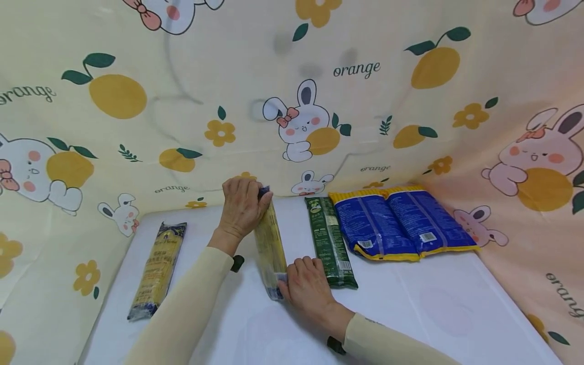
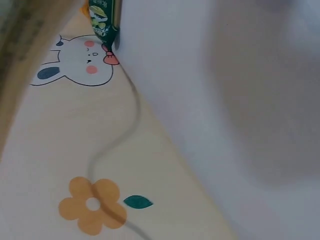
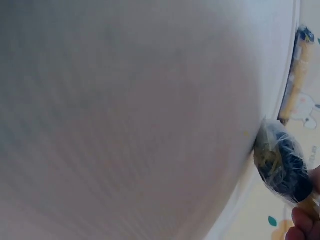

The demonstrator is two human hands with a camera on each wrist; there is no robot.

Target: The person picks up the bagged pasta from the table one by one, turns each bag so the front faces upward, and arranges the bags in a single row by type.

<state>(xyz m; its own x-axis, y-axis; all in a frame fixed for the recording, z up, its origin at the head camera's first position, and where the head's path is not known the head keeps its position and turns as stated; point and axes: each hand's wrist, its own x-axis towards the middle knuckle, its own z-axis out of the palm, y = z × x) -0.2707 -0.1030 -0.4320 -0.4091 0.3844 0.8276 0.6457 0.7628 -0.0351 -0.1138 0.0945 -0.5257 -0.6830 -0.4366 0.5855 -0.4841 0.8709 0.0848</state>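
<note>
Both hands hold a long clear packet of dried noodles (image 1: pixel 270 235) with yellow contents and dark blue ends. My left hand (image 1: pixel 239 208) grips its far end, near the back wall. Around the near end, the fingers and thumb of my right hand (image 1: pixel 310 289) are curled. The packet is tipped on its narrow side, its far end raised over the white table. In the right wrist view its crinkled blue end (image 3: pixel 285 167) sticks out beside the fingertips (image 3: pixel 302 222). A blurred strip of the packet (image 2: pixel 25 65) crosses the left wrist view's corner.
A second yellow noodle packet (image 1: pixel 157 274) lies at the left on the white table (image 1: pixel 392 319). Right of my hands lies a green packet (image 1: pixel 331 243), beside two blue bags with yellow edges (image 1: pixel 376 225). A printed cloth (image 1: pixel 255 66) rises behind and around the table.
</note>
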